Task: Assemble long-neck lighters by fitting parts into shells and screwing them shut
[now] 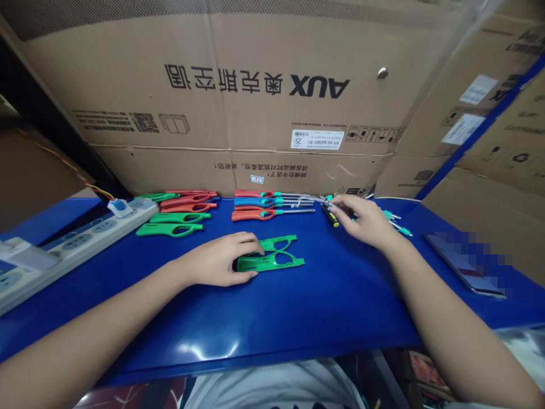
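Fingers of our left hand (221, 259) clasp green shells (260, 263), mid-frame; whether our right hand (365, 221), centre right, grips, we cannot tell.

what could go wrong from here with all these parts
The left hand has fingers and thumb about two green shells lying side by side; a careless shift could slide them askew. The right hand is close beside a black-and-yellow tool and might knock it.
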`<action>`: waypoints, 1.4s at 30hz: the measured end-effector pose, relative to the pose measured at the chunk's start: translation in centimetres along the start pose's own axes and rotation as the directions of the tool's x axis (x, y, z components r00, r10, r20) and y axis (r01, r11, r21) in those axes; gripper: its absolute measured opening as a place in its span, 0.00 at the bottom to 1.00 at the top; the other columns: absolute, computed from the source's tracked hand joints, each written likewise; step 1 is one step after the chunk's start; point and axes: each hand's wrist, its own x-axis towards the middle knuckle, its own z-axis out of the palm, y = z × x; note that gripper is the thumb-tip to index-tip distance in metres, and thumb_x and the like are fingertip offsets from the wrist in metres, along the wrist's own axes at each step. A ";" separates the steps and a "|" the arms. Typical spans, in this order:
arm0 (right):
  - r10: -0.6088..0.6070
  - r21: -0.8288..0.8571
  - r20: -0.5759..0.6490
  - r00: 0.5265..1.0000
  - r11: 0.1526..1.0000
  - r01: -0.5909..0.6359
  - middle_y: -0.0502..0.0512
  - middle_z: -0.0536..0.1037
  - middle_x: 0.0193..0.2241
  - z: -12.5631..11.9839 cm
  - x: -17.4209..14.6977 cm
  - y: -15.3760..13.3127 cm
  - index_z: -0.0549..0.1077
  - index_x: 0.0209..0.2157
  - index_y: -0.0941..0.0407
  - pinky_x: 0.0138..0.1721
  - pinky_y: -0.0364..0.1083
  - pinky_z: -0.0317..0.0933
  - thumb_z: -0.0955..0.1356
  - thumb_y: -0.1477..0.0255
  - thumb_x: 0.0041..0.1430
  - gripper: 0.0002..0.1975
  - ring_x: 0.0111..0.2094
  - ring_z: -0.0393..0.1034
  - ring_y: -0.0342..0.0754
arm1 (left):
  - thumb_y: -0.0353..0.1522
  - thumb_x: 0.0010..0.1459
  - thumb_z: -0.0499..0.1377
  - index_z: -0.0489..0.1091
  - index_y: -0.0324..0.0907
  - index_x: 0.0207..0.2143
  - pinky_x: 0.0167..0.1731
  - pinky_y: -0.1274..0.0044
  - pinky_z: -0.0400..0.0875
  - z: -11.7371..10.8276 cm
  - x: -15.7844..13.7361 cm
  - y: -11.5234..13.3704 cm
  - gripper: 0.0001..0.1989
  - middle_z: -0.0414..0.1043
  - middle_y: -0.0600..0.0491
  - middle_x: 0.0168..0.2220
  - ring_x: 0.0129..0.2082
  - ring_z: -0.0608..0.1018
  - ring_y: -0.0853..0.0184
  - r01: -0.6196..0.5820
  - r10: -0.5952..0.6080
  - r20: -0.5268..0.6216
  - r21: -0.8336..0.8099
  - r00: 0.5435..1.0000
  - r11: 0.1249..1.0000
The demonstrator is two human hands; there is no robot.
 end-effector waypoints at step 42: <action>-0.286 0.397 0.547 0.787 0.916 0.057 0.55 0.78 0.37 2.6 -0.6 -3.0 0.77 0.36 0.56 0.38 0.44 0.63 0.67 0.67 0.64 0.08 0.37 0.71 0.46 | 0.36 0.67 0.57 0.73 0.42 0.52 0.48 0.68 0.73 2.5 0.7 0.6 0.14 0.74 0.47 0.46 0.46 0.76 0.61 0.059 -0.046 -0.226 0.049 0.973 0.997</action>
